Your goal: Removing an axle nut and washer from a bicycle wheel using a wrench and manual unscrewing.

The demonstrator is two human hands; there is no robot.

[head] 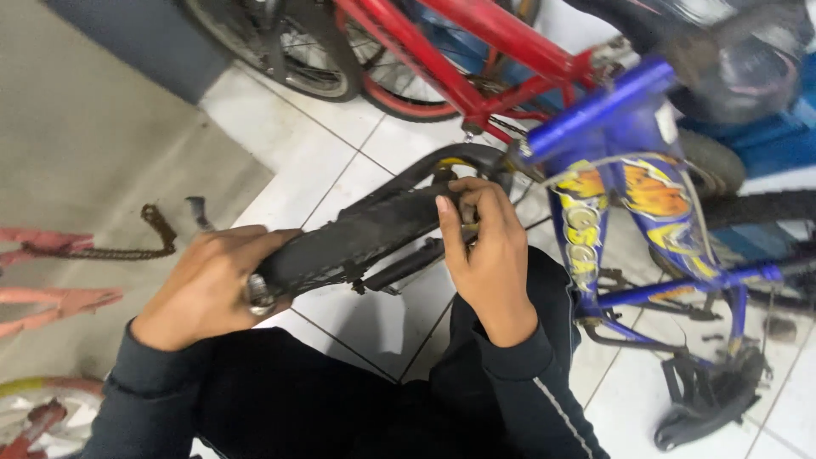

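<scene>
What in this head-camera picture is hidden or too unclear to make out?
- Metal end at the left hand: the palm covers most of it.
- Where the black tyre meets the wheel: the right hand hides it.
- Dark object, top right: blurred and cut off by the edge.
- Pink frame with rusty chain: cut off at the left edge.

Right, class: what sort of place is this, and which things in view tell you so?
Probably a bicycle repair shop: a red bicycle frame and a blue bicycle frame crowd the white tiled floor, and a loose rusty chain hangs from a pink frame.
</scene>
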